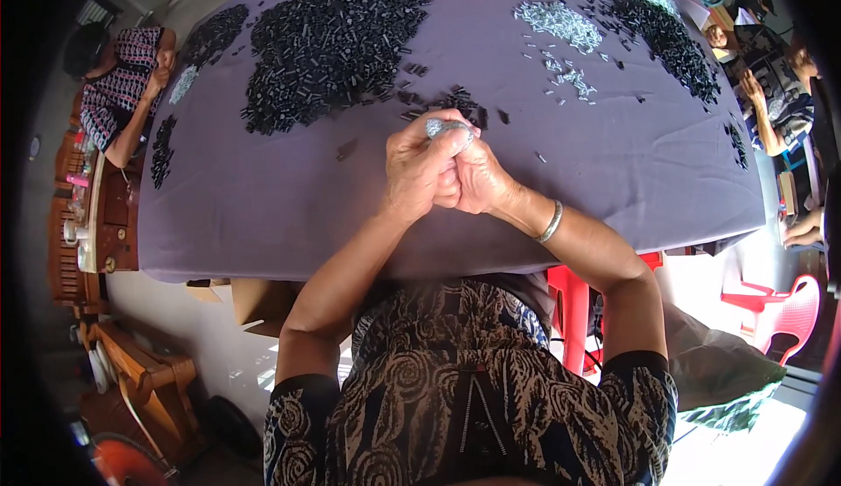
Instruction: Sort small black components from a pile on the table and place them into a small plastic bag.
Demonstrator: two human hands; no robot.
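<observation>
My left hand (413, 169) and my right hand (487, 176) press together above the near half of the table, fingers curled inward. Both are closed, and whatever lies between them is hidden by the fingers. Silvery wrapping (447, 127) shows at the thumb tips, on top of the joined hands. Just beyond them is a small scatter of short black pieces (457, 99). Farther off to the left spreads a large heap of the same short black tube-like pieces (328, 52). To the right of that lies a pile of small silvery metal pieces (561, 25).
A purple-grey cloth (263, 223) covers the table. More black pieces (670, 52) are heaped at the far right, and others at the left edge. People sit at the left (123, 92) and right (771, 100). A red plastic chair (780, 311) stands at the right.
</observation>
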